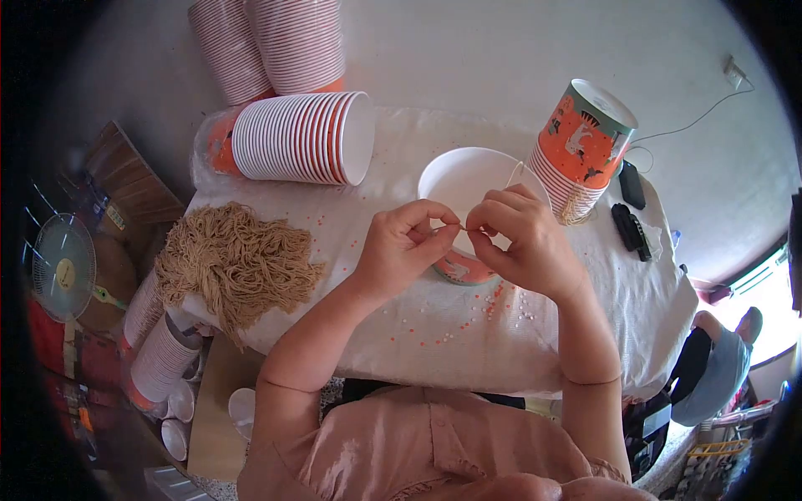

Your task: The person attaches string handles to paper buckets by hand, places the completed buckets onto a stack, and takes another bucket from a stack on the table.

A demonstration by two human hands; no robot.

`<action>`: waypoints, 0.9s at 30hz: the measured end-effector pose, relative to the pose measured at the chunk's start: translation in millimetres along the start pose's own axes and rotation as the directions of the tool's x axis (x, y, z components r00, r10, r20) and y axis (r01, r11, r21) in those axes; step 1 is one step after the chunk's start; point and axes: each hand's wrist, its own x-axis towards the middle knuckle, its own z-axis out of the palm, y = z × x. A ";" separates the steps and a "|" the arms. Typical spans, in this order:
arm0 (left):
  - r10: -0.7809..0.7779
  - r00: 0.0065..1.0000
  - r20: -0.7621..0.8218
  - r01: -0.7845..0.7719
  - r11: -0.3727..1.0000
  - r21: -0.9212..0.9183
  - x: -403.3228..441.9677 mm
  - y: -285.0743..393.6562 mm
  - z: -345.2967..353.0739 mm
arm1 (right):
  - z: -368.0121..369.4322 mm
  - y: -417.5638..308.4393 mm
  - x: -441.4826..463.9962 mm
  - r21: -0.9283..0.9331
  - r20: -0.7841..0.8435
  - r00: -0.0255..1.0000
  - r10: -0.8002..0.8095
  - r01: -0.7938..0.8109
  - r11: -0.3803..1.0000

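An upright paper bucket (pixel 443 171) with a white inside and an orange printed outside stands in front of me. Over its near rim, my left hand (pixel 409 246) and my right hand (pixel 525 240) meet with their fingertips almost touching. Thumb and forefinger of each hand pinch a thin beige string, of which only a tiny bit shows between them. A pale cord (pixel 516 172) rises in a loop at the bucket's far right rim, behind my right hand. The bucket's right side is hidden by that hand.
A heap of beige strings (pixel 238 263) lies left on the cloth-covered table (pixel 376 351). Nested buckets (pixel 292 138) lie behind it; another stack (pixel 585 134) stands upside down at right, near a black object (pixel 631 232). Small orange and white bits (pixel 493 309) are scattered about. A person (pixel 714 367) is at far right.
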 end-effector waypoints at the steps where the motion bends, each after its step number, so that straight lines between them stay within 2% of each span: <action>1: 0.012 1.000 -0.014 -0.012 1.000 -0.005 0.0 0.2 0.7 | 0.5 0.1 -0.1 -0.003 -0.001 1.000 0.001 -0.001 1.000; 8: 0.063 0.998 -0.031 -0.063 0.998 0.002 1.6 -4.2 -0.2 | 2.5 3.8 0.2 -0.054 0.015 0.998 -0.060 0.061 0.997; 11: 0.060 0.998 -0.021 -0.059 0.996 0.060 1.0 -5.0 -1.2 | 2.8 4.1 0.8 -0.041 0.033 0.997 -0.068 0.069 0.997; 16: 0.165 0.984 -0.062 -0.160 0.984 0.085 1.4 -9.2 2.2 | 7.0 7.8 1.0 0.017 0.043 0.995 -0.087 0.086 0.996; 20: 0.135 0.988 -0.068 -0.128 0.986 0.103 0.7 -8.8 1.9 | 8.1 12.7 0.9 0.066 0.060 0.994 -0.089 0.085 0.994; 22: 0.024 0.994 -0.105 -0.016 0.998 0.068 1.4 -14.7 2.4 | 8.2 14.8 -0.7 0.126 0.083 0.996 0.020 -0.030 0.992; 23: 0.024 0.994 -0.105 -0.017 0.997 0.069 1.9 -15.6 1.5 | 9.0 14.3 -1.0 0.127 0.083 0.996 0.019 -0.029 0.992; 25: 0.033 0.991 -0.129 -0.031 0.999 0.016 3.8 -14.6 -0.3 | 10.1 12.5 -2.4 0.175 0.052 0.985 0.162 -0.168 0.970; 27: 0.025 0.992 -0.125 -0.018 0.998 0.052 4.9 -19.8 -4.1 | 7.4 10.6 -2.5 0.167 0.043 0.975 0.216 -0.221 0.961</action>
